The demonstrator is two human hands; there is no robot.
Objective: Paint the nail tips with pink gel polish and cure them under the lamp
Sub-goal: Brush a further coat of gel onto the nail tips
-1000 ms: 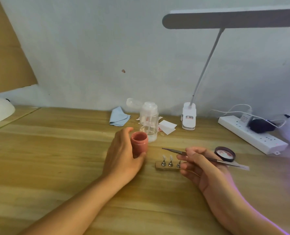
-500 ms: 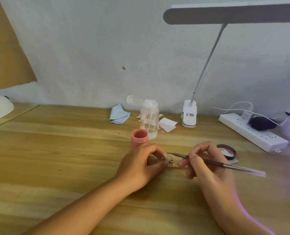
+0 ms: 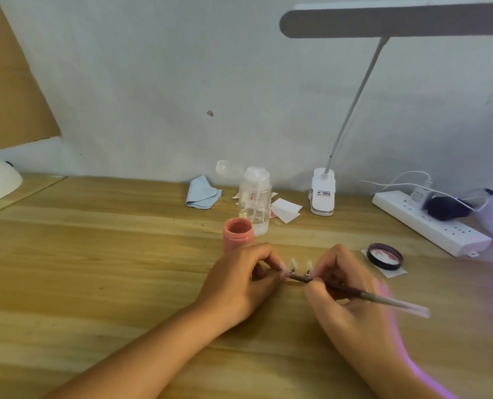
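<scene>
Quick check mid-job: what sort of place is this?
Probably a home nail-art desk rather than a salon: a wooden table against a bare wall, an open pink gel pot, nail tips, plus a clip lamp and power strip.

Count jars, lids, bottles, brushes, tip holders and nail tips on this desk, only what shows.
Pink polish jar: 1
Jar lid: 1
Pump bottle: 1
Brush: 1
Tip holder: 1
Nail tips showing: 2
Total: 7

Beyond the left hand (image 3: 236,286), a clear pump bottle (image 3: 253,200) stands on the bench (image 3: 95,254), a folded blue cloth (image 3: 203,192) left of it, white paper slips (image 3: 286,210) right of it. Beyond the right hand (image 3: 351,298) sits a clip-on desk lamp (image 3: 323,194); farther right, a white power strip (image 3: 429,224).
</scene>
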